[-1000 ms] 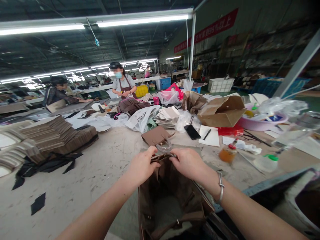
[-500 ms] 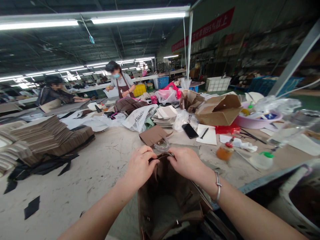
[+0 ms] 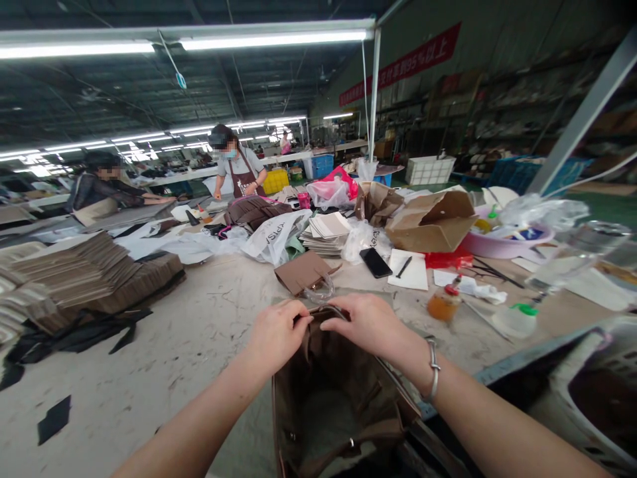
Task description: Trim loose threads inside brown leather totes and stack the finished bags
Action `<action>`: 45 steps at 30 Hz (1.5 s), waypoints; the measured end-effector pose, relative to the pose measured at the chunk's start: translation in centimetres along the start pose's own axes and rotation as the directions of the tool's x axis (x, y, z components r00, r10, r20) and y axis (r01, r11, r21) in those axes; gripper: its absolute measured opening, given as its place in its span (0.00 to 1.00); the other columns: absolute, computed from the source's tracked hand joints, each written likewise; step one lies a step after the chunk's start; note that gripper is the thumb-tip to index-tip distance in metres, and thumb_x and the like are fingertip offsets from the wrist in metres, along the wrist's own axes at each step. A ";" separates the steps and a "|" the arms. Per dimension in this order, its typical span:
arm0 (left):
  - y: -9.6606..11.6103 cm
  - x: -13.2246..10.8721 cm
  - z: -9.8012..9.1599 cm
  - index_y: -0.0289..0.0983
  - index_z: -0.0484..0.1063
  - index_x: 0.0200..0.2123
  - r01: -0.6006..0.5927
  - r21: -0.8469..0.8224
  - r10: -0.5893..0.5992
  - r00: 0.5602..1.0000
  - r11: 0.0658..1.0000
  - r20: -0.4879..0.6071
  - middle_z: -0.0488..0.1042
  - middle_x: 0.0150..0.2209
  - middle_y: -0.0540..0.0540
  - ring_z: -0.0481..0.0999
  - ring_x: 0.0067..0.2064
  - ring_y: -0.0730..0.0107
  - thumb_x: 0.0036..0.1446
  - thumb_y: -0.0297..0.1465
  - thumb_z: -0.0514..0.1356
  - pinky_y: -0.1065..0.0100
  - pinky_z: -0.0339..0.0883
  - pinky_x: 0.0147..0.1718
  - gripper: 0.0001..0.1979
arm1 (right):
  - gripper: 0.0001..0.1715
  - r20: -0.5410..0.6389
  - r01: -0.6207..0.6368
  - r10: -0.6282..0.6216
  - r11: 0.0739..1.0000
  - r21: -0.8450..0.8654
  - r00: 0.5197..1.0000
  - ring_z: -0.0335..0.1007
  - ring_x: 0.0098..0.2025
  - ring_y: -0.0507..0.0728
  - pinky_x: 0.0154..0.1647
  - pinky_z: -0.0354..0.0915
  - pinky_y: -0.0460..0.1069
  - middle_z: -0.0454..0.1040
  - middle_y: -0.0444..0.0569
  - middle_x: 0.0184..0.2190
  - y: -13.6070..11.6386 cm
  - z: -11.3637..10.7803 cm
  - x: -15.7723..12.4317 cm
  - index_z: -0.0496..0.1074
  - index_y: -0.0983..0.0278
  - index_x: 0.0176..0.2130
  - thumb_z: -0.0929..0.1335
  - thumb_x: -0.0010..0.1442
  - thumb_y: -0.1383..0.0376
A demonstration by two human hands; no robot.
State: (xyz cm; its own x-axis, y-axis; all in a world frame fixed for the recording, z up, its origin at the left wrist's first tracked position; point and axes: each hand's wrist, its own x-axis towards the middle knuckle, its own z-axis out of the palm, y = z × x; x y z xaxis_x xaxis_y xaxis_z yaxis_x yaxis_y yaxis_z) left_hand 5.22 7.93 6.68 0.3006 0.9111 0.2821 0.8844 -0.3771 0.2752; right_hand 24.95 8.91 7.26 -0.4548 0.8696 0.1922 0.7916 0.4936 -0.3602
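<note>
A brown bag (image 3: 343,398) stands at the table's near edge with its mouth open toward me. My left hand (image 3: 279,332) pinches the far rim of it on the left side. Close beside, my right hand (image 3: 363,322) has thumb and fingers round the same rim on the right, a bracelet on its wrist. Just beyond the hands lies a flat brown piece (image 3: 302,271) with a clear looped handle (image 3: 321,290) touching its lower edge. The inside of the bag is dark.
Stacked brown panels (image 3: 84,272) lie left, black scraps (image 3: 54,419) below. A phone (image 3: 375,263), a paper pad (image 3: 408,269), an orange jar (image 3: 444,303) and a green-capped bottle (image 3: 517,320) lie right. Two people work across the table.
My right thumb has shifted left along the rim, closer to my left hand. The whole view has moved slightly, so the table items appear a little further left.
</note>
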 end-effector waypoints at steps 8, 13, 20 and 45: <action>0.0 0.0 0.1 0.39 0.69 0.31 0.009 0.050 -0.010 1.000 0.999 0.014 0.76 0.33 0.49 0.74 0.35 0.67 0.57 0.32 0.55 0.68 0.62 0.34 0.05 | 0.11 -0.013 0.063 -0.065 0.987 -0.145 0.998 0.69 0.39 0.55 0.36 0.58 0.47 0.75 0.46 0.34 -0.6 0.1 1.6 0.74 0.59 0.37 0.64 0.61 0.58; -0.7 -0.3 -0.1 0.40 0.62 0.41 0.099 -0.205 -0.093 0.995 0.974 0.041 0.77 0.38 0.50 0.76 0.41 0.65 0.54 0.33 0.59 0.67 0.66 0.39 0.12 | 0.12 -0.018 0.049 -0.052 0.987 -0.156 0.998 0.69 0.39 0.55 0.36 0.58 0.47 0.74 0.46 0.35 -0.7 0.3 1.7 0.74 0.60 0.38 0.63 0.63 0.60; -0.7 -0.4 -0.3 0.41 0.72 0.43 0.119 -0.055 -0.113 0.988 0.991 0.104 0.77 0.42 0.46 0.76 0.43 0.59 0.55 0.42 0.57 0.64 0.65 0.42 0.16 | 0.11 -0.023 0.049 -0.054 0.985 -0.163 0.998 0.69 0.39 0.55 0.36 0.58 0.47 0.74 0.46 0.36 -0.4 0.4 1.5 0.74 0.59 0.38 0.63 0.63 0.60; -1.2 0.6 0.2 0.40 0.73 0.31 0.111 0.176 -0.141 0.975 0.978 0.170 0.77 0.31 0.48 0.75 0.33 0.64 0.53 0.35 0.58 0.69 0.57 0.28 0.06 | 0.09 -0.058 0.072 -0.087 0.972 -0.222 0.995 0.67 0.34 0.54 0.30 0.53 0.47 0.74 0.44 0.32 -0.5 0.6 1.7 0.72 0.60 0.33 0.64 0.61 0.61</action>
State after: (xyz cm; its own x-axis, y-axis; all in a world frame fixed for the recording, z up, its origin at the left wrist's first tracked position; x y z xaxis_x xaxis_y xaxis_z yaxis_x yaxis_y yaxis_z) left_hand 4.39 8.94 6.32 0.2290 0.9702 0.0795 0.9613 -0.2382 0.1384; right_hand 23.54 10.18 7.23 -0.4979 0.8224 0.2751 0.8274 0.5455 -0.1332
